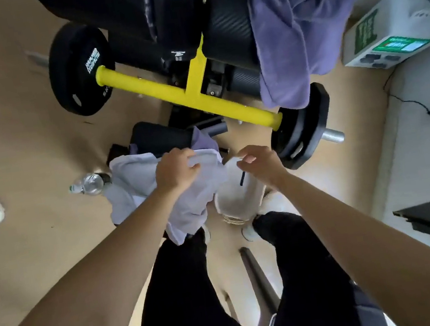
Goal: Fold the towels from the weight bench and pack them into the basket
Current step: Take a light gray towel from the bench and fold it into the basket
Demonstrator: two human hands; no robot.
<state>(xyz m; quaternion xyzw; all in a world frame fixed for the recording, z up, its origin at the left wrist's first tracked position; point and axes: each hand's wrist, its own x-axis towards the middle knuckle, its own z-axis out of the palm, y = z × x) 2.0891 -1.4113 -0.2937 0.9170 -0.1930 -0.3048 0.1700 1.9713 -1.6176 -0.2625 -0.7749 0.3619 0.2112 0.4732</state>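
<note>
while my left hand (pixel 178 169) grips the pale towel (pixel 187 207), right hand (pixel 260 162) curled, hold unclear: dangling cloth may miss basket (pixel 245 200).

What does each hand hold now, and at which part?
The left hand grips the pale towel by its bunched upper edge. The right hand is curled; whether it pinches anything cannot be told.
</note>
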